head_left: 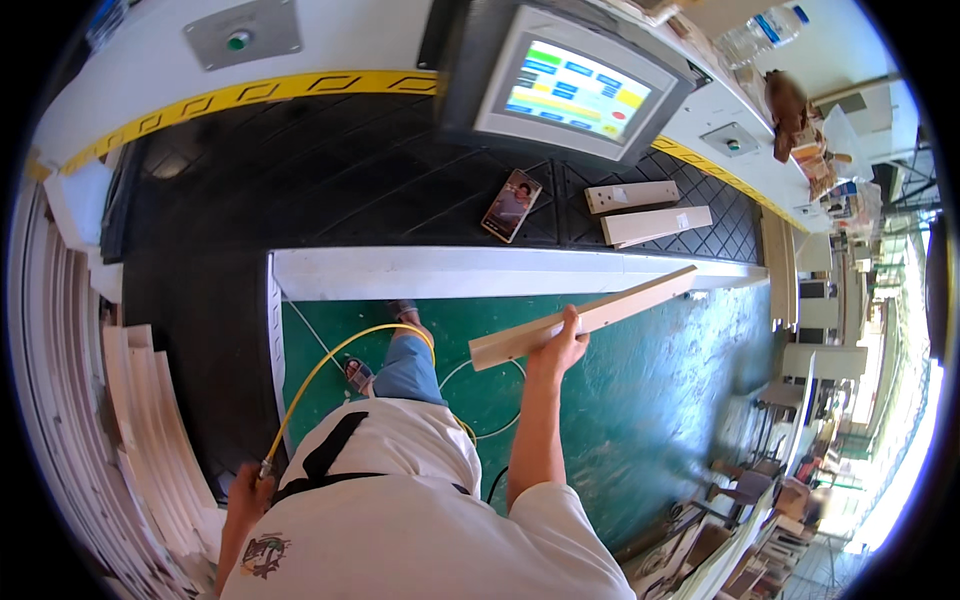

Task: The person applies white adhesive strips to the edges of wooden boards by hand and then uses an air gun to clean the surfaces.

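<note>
My right hand (562, 350) is closed round a long, pale wooden board (630, 302), held slanting over the green floor with its far end near the white machine edge. Small holes show along the board's side. Low at the left, my left hand (248, 494) grips the metal-fitted end of a yellow hose (318, 372); what else is in that fist is hidden. The hose arcs up and over my leg. Beyond the board, two shorter wooden pieces (655, 228) and a phone (512, 206) with a lit screen lie on the black machine bed (360, 190).
A touchscreen panel (570, 92) juts over the machine bed. A green button (238, 41) sits on the machine's front at upper left. Long wooden strips (160, 420) are stacked at left. A plastic bottle (762, 36) stands at upper right; chairs and wood clutter line the right.
</note>
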A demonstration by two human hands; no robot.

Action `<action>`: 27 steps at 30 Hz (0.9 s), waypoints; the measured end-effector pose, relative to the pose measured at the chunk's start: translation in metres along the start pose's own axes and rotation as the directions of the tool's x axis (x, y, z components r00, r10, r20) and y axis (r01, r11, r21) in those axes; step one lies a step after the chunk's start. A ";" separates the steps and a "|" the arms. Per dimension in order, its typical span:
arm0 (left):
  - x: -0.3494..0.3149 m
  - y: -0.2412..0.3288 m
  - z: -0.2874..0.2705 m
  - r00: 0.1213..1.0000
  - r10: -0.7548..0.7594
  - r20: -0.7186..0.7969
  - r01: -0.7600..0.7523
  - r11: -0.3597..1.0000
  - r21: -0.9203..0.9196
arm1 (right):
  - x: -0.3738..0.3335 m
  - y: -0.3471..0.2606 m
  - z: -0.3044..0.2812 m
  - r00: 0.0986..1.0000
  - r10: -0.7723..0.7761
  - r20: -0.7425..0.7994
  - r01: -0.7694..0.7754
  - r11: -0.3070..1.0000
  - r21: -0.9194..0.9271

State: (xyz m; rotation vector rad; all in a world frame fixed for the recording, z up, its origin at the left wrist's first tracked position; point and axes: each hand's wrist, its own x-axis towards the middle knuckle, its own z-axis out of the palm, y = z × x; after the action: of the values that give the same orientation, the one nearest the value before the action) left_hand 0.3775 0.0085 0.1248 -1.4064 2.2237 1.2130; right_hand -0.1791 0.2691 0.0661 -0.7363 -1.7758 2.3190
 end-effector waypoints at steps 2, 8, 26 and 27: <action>0.029 0.043 -0.011 1.000 -0.011 0.003 0.011 0.999 0.043 | 0.041 -0.004 -0.013 0.997 -0.036 -0.068 0.037 0.999 0.017; 0.101 0.132 0.013 0.992 0.119 0.052 -0.126 0.974 0.186 | 0.200 -0.029 -0.028 0.966 -0.146 -0.214 0.130 0.988 -0.088; 0.200 0.360 0.045 0.958 -0.061 0.280 -0.097 0.851 0.517 | 0.514 -0.031 -0.022 0.915 -0.394 -0.092 0.147 0.535 -0.832; 0.204 0.363 0.045 0.953 -0.074 0.294 -0.095 0.848 0.521 | 0.512 -0.027 -0.021 0.919 -0.384 -0.091 0.145 0.544 -0.826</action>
State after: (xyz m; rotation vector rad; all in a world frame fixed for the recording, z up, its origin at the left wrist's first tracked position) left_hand -0.0388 -0.0171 0.1644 -0.9163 2.1142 0.6672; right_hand -0.6211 0.4936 -0.0651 -0.7304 -2.5635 1.0376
